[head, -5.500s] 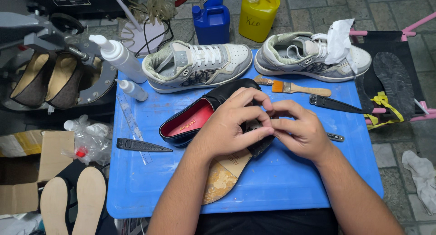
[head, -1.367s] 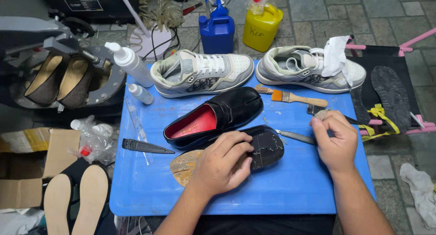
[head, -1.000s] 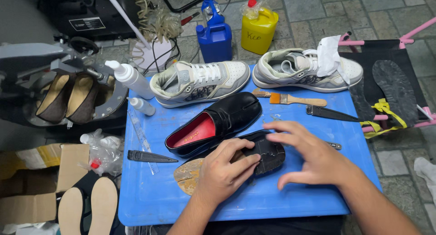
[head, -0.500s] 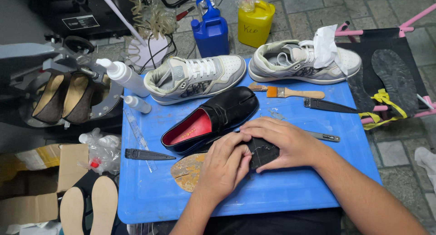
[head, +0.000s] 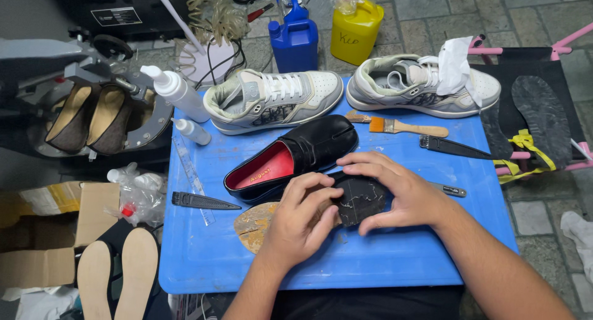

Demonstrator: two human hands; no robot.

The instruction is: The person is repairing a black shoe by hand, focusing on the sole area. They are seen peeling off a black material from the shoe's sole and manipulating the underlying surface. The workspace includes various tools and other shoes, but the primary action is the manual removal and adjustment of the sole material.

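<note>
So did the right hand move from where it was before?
Yes. The right hand came left from near the small metal tool onto the upside-down black shoe.

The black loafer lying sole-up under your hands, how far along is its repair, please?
Done: a dark rubber patch sits on the upturned black loafer's sole. In hand: left hand and right hand both press on it. Left: the tan toe end looks worn and bare; the second black loafer with red lining lies untouched.
</note>
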